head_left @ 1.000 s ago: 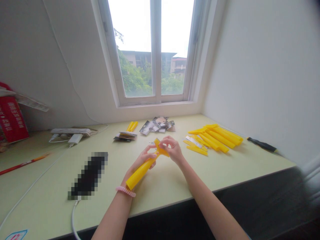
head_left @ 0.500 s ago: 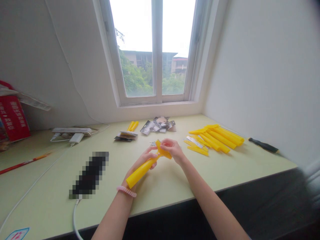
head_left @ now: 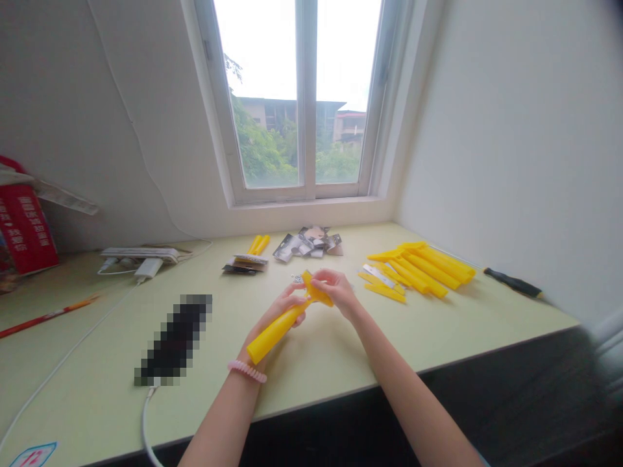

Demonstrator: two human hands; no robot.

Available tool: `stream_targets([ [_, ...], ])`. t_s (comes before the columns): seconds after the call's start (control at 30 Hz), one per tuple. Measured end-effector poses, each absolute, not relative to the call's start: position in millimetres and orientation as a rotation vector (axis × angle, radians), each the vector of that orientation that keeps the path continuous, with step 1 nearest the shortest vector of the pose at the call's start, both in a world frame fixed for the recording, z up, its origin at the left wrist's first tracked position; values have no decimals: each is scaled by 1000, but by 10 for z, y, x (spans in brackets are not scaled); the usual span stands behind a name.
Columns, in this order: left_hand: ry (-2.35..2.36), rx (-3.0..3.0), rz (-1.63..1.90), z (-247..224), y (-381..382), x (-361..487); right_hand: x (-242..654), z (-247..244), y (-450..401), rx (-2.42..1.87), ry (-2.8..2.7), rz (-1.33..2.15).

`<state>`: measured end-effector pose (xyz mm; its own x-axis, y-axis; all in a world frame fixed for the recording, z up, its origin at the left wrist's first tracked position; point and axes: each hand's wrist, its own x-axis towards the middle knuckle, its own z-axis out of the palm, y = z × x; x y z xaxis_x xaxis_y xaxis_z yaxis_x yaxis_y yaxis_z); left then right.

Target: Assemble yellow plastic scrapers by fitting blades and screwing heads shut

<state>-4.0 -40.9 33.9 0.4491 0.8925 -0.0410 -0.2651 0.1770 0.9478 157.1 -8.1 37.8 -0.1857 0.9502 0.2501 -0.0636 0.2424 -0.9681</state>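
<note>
A yellow scraper (head_left: 275, 334) is held slantwise above the front part of the counter (head_left: 331, 376), its broad head pointed away from the person and its handle laid back along the left wrist. The neck of the scraper is gripped by the left hand (head_left: 287, 308), the thumb and fingers being closed around it. The head is pinched by the right hand (head_left: 338, 292), whose fingertips are drawn together at its face; whether a small part is also held between them cannot be told. A pink coiled band (head_left: 247, 371) is worn on the left wrist.

Just beyond the scraper's head, small metal pieces (head_left: 296, 279) are gathered, partly hidden by the hands. Farther back, a heap of packets (head_left: 309, 245) is seen, and to its left a stack of flat packages (head_left: 244, 264) is set in front of two yellow handles (head_left: 259, 245). To the right, more yellow scrapers (head_left: 433, 266) are laid side by side, with flat yellow strips (head_left: 382, 288) near them; a black-handled screwdriver (head_left: 513, 283) is placed beyond, by the wall. At the left, a blurred dark object (head_left: 175, 340) is joined to a white cable (head_left: 145, 421), and a power strip (head_left: 139, 256) is placed near the back wall.
</note>
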Motion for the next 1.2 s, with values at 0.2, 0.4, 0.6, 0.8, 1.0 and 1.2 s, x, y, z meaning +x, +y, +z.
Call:
stream_targets([
  [0.2, 753, 1071, 943, 348, -424, -43, 1565, 349, -40, -814, -1392, 1194],
  [0.4, 792, 977, 1076, 371, -428, -42, 1695, 216, 132, -1304, -1486, 736],
  [0.6, 764, 863, 1199, 405, -447, -31, 1678, 58, 108, -1560, -1887, 366],
  [0.8, 740, 932, 1269, 392, -429, -23, 1683, 115, 109, -1491, -1738, 435],
  [1.0, 576, 977, 1347, 440, -495, -30, 1677, 326, 37, -932, -1302, 1223],
  [1.2, 593, 1072, 1353, 420, -476, -9, 1639, 362, -72, -668, -1175, 1539],
])
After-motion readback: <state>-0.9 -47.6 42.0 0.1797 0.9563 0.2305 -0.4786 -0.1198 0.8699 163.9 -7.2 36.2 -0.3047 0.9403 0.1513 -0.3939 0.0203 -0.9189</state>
